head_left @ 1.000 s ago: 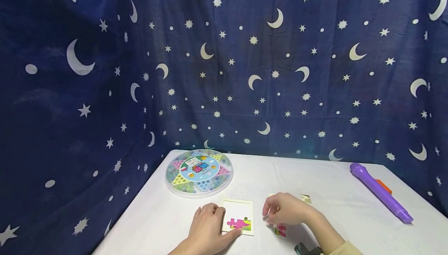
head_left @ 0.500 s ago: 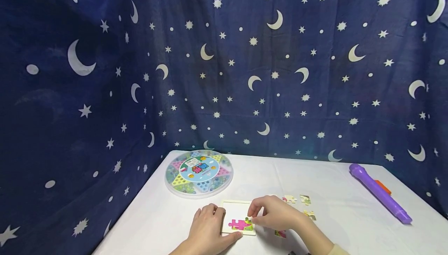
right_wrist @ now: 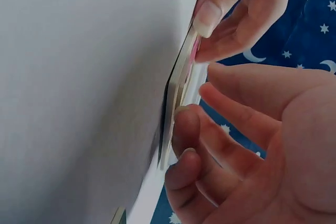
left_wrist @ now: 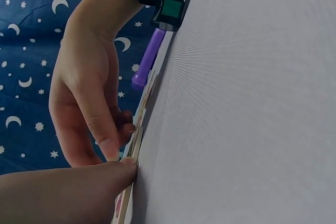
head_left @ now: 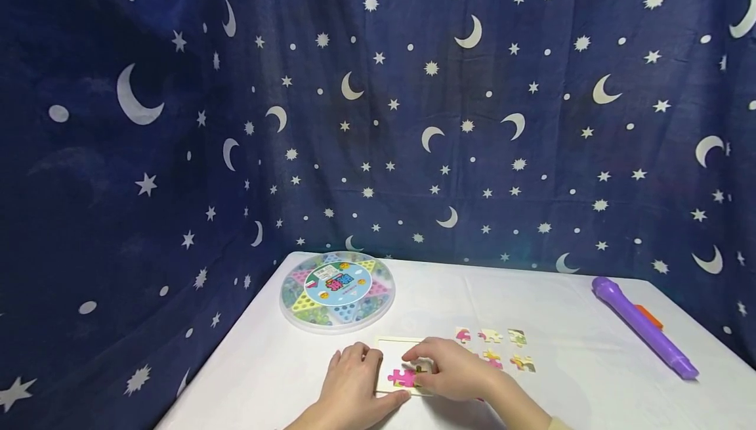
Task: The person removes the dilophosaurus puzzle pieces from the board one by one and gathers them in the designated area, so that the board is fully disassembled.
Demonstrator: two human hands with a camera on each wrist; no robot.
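A small white-framed puzzle tray (head_left: 394, 340) lies on the table with joined pink and green jigsaw pieces (head_left: 403, 377) along its near side. My left hand (head_left: 353, 387) grips the tray at its left and near edges, the thumb lying on the near rim. Over the tray's right part is my right hand (head_left: 455, 369), thumb and fingers apart and touching the laid pieces. Its curled fingertips (right_wrist: 186, 124) meet the tray's edge in the right wrist view, and no loose piece shows between them. That hand hides the tray's right side.
Several loose jigsaw pieces (head_left: 490, 336) lie right of the tray. A round Chinese checkers box (head_left: 336, 292) stands at the back left. A purple stick-like toy (head_left: 644, 328) lies at the right, beside an orange object (head_left: 650, 317). A starry curtain (head_left: 407, 121) hangs behind the table.
My right hand has moved left from the loose pieces to over the tray, touching the pieces there. More loose pieces now show beyond it. My left hand has stayed on the tray.
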